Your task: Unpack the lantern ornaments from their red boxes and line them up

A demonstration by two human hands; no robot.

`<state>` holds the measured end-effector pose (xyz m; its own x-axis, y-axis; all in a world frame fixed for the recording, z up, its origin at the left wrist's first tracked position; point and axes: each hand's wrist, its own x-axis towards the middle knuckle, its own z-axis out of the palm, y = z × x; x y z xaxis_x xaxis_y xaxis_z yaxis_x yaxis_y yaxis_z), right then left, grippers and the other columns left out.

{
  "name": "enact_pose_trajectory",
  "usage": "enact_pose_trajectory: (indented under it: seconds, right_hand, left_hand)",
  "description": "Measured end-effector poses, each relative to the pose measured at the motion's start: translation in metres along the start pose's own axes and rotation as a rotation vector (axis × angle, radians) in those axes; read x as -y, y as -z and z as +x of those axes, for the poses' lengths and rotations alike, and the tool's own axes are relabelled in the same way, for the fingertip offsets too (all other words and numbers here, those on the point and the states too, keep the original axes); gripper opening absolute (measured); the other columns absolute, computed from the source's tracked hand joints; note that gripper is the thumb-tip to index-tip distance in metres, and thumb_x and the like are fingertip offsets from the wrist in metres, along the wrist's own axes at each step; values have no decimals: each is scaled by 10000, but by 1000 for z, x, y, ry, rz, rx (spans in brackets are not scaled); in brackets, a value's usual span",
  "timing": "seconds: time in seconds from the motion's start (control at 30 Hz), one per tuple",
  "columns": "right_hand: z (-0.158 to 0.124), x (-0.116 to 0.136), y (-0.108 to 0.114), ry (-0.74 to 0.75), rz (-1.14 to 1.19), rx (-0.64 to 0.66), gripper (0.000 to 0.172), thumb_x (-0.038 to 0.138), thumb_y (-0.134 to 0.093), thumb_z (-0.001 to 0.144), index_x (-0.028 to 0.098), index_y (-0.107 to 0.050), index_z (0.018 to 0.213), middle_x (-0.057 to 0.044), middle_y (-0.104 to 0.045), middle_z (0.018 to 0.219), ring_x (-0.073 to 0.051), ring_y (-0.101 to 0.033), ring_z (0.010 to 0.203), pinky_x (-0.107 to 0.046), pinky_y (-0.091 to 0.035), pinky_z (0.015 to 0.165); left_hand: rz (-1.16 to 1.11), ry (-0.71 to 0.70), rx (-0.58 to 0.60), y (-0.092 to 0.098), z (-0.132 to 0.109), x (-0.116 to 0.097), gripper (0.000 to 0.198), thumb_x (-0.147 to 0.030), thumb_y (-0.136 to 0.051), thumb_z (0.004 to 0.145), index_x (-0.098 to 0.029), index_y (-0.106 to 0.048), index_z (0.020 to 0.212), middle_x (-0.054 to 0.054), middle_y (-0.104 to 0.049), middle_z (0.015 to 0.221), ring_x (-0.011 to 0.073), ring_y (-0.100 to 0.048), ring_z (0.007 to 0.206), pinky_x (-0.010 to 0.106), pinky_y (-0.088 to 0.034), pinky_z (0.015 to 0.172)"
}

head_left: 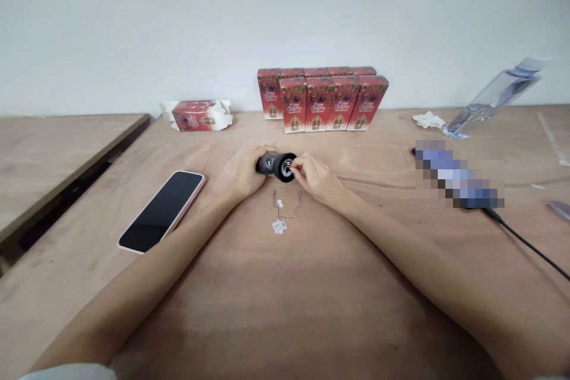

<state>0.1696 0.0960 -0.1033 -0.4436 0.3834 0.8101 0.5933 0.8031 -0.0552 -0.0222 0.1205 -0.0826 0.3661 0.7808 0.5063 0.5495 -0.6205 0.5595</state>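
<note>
My left hand (246,171) is wrapped round the body of a small black cylindrical device (276,165) held just above the wooden table (285,285). My right hand (314,176) pinches at the device's round front end with its fingertips. On the table just in front of my hands lie a bent metal wire bracket (287,206) and two small white pieces (279,225).
A phone in a pink case (162,210) lies screen up at the left. Several red printed boxes (327,100) stand in rows by the wall, and one opened red box (196,115) lies flat. A clear plastic bag (492,100), crumpled white paper (428,120) and a black cable (529,244) are at right.
</note>
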Motion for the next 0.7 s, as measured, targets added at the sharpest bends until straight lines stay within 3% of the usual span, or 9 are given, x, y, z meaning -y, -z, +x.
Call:
enact_pose_trajectory:
  seconds: [0.3,0.7]
  right_hand:
    - [-2,0,1,-65,-7,-20,142,255,-410,945,161,-516,944,-61,-604,790,-158,-579,713,-284,-477,675]
    - [0,0,5,107,-175,-78,143,188,-476,919,162,-554,803,-30,-600,658,-145,-525,614,-285,-382,598]
  left_hand:
    - [-20,-12,20,1,1,-2,202,-154,-481,672,-170,-615,822,55,-693,946,196,-620,914,374,-472,881]
    - [37,7,24,3,0,-5,267,-124,-463,665,-194,-624,867,35,-694,998,200,-607,950,397,-459,914]
